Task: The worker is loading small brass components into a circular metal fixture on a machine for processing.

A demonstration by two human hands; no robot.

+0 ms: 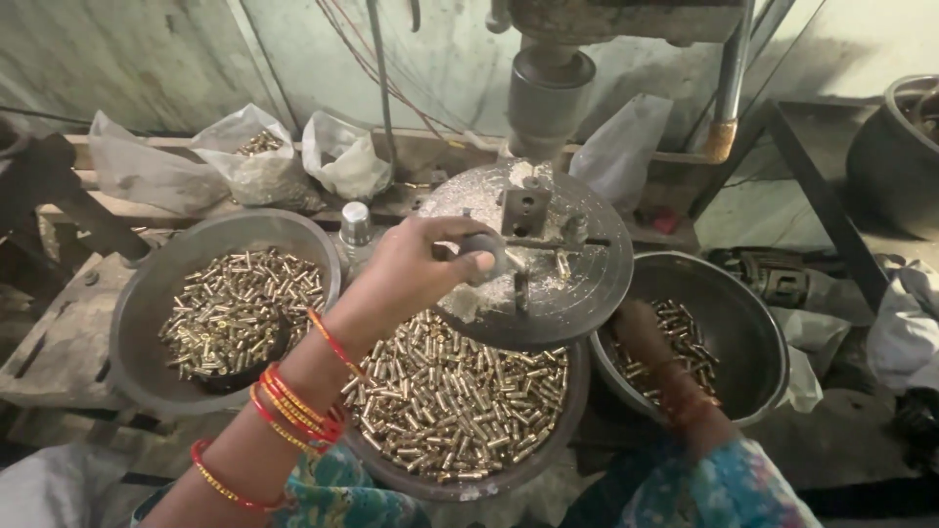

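My left hand [416, 269] is closed around a dark round knob [486, 256] on the fixture of a round metal machine table [577, 293], under a drill press spindle [548, 93]. My right hand [638, 328] reaches down into the right metal bowl [753, 332], its fingers partly hidden under the table's edge among small brass cylinders [690, 347]. I cannot tell whether it holds any. Red and gold bangles sit on both wrists.
A middle bowl [460, 479] heaped with brass cylinders sits below the machine table. A left bowl [142, 293] holds more of them. Plastic bags [259, 156] line the back ledge. A small metal bottle [355, 227] stands between the bowls. Cloth lies at right.
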